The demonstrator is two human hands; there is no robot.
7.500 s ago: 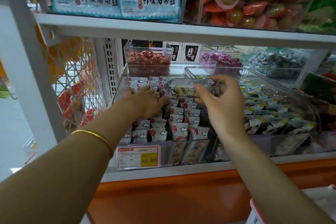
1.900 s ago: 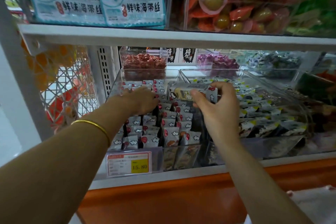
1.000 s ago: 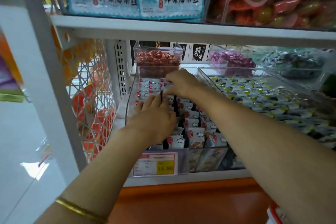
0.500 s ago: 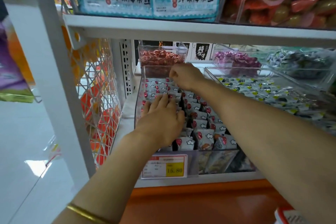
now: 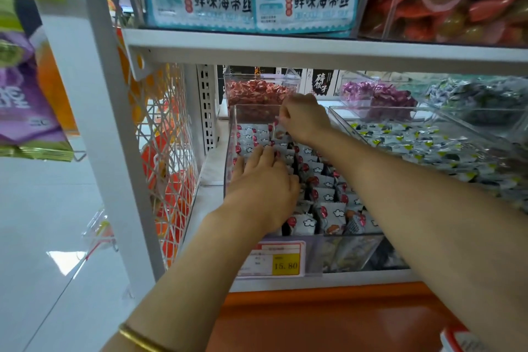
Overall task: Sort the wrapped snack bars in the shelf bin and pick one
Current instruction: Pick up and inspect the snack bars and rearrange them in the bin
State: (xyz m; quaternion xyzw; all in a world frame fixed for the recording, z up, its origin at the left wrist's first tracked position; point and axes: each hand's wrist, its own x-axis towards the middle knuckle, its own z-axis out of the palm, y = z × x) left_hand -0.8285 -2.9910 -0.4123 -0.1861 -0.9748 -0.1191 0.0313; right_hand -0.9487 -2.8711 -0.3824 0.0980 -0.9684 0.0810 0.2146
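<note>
A clear shelf bin [image 5: 232, 134] holds rows of upright grey-white wrapped snack bars [image 5: 328, 210] with red marks and cloud prints. My left hand [image 5: 261, 186] lies flat on the left rows, fingers straight and pressing the bars down. My right hand [image 5: 304, 118] reaches to the back of the bin, where its curled fingers pinch a snack bar [image 5: 279, 131] at its top edge. My right forearm crosses over the bin's right side and hides some bars.
A bin of red candies [image 5: 257, 94] stands behind, purple candies [image 5: 380, 97] to its right. Another clear bin of green-tipped packets [image 5: 423, 146] sits on the right. A white shelf [image 5: 314, 51] hangs low above. A price tag [image 5: 274, 261] marks the front; a wire rack [image 5: 168, 151] is left.
My right hand moved from the bin's middle to its back row and now pinches a bar there. The left hand stayed flat on the left rows. The camera shifted closer and leftward.
</note>
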